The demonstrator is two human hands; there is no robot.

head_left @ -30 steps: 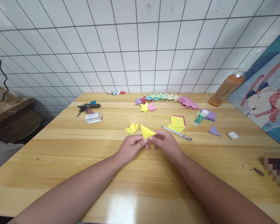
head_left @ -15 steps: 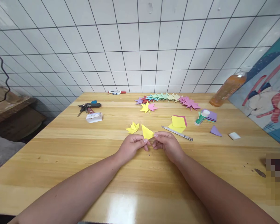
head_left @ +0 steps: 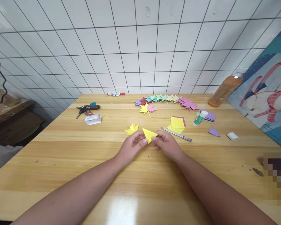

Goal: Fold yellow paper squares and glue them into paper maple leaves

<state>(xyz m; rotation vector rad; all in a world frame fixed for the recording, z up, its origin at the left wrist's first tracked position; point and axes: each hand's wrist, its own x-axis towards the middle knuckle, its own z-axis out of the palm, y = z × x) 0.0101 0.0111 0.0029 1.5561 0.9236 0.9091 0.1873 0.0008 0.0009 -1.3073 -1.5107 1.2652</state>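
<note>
Between my two hands is a small folded triangle of yellow paper (head_left: 149, 135), held just above the wooden table (head_left: 140, 181). My left hand (head_left: 134, 144) pinches its left edge between thumb and fingers. On the other side, my right hand (head_left: 166, 142) grips the right corner, its thumb on the front face. Just behind my left hand lies a folded yellow paper leaf (head_left: 132, 129). A utility knife (head_left: 176, 134) rests to the right of my right hand, in front of yellow paper squares (head_left: 177, 122) with a pink-red sheet under them.
Folded paper leaves in several colours (head_left: 164, 98) line the back, with a yellow and pink pair (head_left: 144, 108) before them. Rightward are a glue stick (head_left: 200, 118), purple triangle (head_left: 214, 131), eraser (head_left: 232, 136) and bottle (head_left: 226, 90). Keys (head_left: 85, 109), a small box (head_left: 93, 119) and marker (head_left: 115, 94) sit left.
The yellow triangle has turned slightly and tilted between my hands. My right thumb has moved onto its front face. The whole view has shifted a little.
</note>
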